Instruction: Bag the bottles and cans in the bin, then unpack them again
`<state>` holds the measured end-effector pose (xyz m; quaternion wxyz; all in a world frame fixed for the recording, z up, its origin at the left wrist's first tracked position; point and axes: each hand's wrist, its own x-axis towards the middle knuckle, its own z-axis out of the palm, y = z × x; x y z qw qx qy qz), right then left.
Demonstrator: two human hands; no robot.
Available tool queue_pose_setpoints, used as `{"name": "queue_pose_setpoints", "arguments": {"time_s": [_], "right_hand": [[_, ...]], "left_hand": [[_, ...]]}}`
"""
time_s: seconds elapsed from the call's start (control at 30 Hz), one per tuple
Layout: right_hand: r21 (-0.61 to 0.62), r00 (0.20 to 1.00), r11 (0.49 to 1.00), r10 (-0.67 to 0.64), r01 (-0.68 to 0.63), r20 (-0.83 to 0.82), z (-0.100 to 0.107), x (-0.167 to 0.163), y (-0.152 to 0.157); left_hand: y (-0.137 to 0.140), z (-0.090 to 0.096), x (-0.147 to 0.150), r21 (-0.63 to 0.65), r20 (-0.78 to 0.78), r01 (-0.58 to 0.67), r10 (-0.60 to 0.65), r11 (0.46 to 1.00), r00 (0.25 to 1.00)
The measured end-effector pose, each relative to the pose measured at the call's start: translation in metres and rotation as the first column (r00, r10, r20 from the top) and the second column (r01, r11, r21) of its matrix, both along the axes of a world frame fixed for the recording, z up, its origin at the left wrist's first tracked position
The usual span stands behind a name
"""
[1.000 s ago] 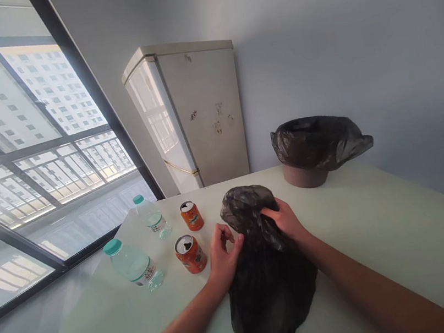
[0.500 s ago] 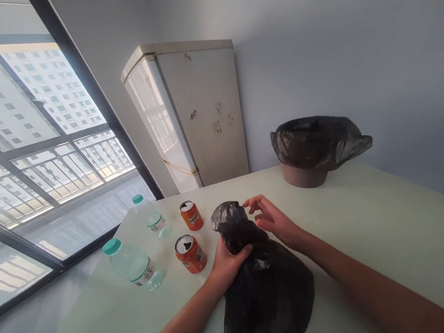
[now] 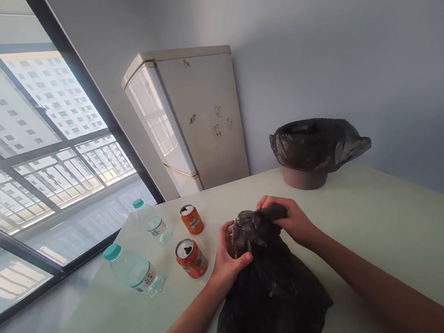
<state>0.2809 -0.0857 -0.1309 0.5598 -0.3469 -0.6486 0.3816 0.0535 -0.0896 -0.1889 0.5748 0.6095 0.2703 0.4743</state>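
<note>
A black plastic bag lies on the pale table in front of me, its gathered top raised between my hands. My left hand curves round the left side of the neck, thumb pressed on the front of the plastic. On the other side, my right hand is closed on a bunched part of the bag's top. What the bag contains cannot be seen. Left of my left hand stand two orange drink cans, the nearer can and the farther can, both with opened tops.
Two clear bottles with green caps, a nearer bottle and a farther bottle, stand at the table's left. A brown bin lined with a black bag is at the back right. Behind the table stands a fridge; windows are on the left.
My right hand has closed on the bag's top, where its fingers were apart before. The neck has shifted slightly right, and the bag's lower part spreads wider.
</note>
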Motion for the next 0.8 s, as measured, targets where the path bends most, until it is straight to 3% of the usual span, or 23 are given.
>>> {"name": "queue_pose_setpoints", "arguments": {"time_s": [0.17,0.27,0.37,0.47,0.57,0.67,0.8], "right_hand": [[0.165,0.911,0.95,0.193,-0.267,0.363,-0.022,-0.027,-0.005],[0.194,0.84,0.93,0.175,-0.313,0.513,-0.029,-0.043,-0.012],[0.27,0.843,0.923,0.095,-0.273,0.529,-0.029,-0.044,-0.015],[0.244,0.919,0.938,0.145,-0.246,0.368,-0.023,-0.038,-0.014],[-0.029,0.939,0.939,0.342,-0.342,0.035,-0.019,-0.039,-0.017],[-0.186,0.837,0.855,0.39,-0.484,-0.383,-0.02,-0.048,-0.02],[-0.153,0.647,0.814,0.315,-0.56,-0.694,-0.022,-0.049,-0.015]], "left_hand": [[0.0,0.008,0.001,0.082,-0.041,0.051,-0.047,0.995,0.998],[-0.01,0.014,0.004,0.071,-0.107,0.108,-0.101,0.992,0.989],[-0.015,0.013,0.007,0.034,-0.185,0.106,-0.098,0.994,0.978],[-0.016,0.006,0.009,-0.011,-0.333,0.118,-0.115,0.993,0.936],[-0.016,0.004,0.01,-0.021,-0.374,0.23,-0.221,0.973,0.901],[-0.015,0.01,0.009,-0.011,-0.339,0.246,-0.235,0.969,0.911],[-0.013,0.016,0.005,-0.132,-0.177,0.327,-0.347,0.936,0.921]]}}
